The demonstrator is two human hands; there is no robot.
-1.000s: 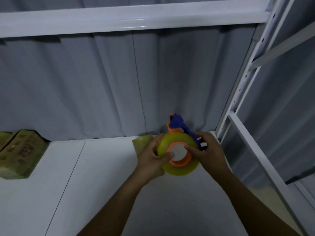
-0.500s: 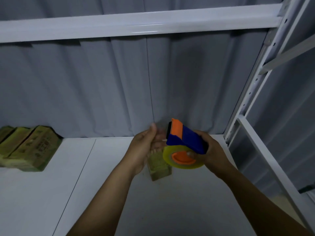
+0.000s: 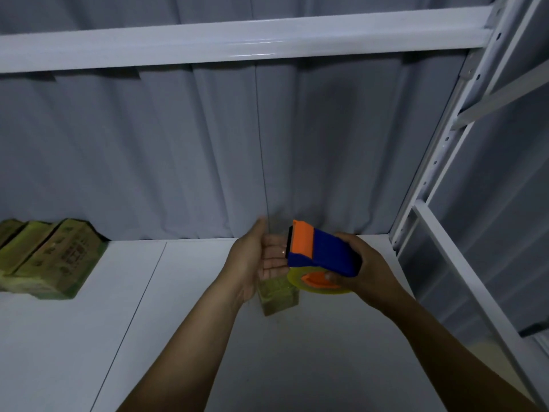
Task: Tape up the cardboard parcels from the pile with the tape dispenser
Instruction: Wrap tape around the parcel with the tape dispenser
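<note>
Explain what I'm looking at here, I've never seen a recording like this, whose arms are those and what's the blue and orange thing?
There is no machine here: a person wears a camera on the head, looking forward and down, so the two bare arms are their own. The right hand grips a blue and orange tape dispenser with a yellowish tape roll underneath. The left hand is held open beside it, holding nothing I can see. Below the hands a small cardboard parcel stands on the white shelf. A pile of parcels lies at the far left, against a grey curtain.
</note>
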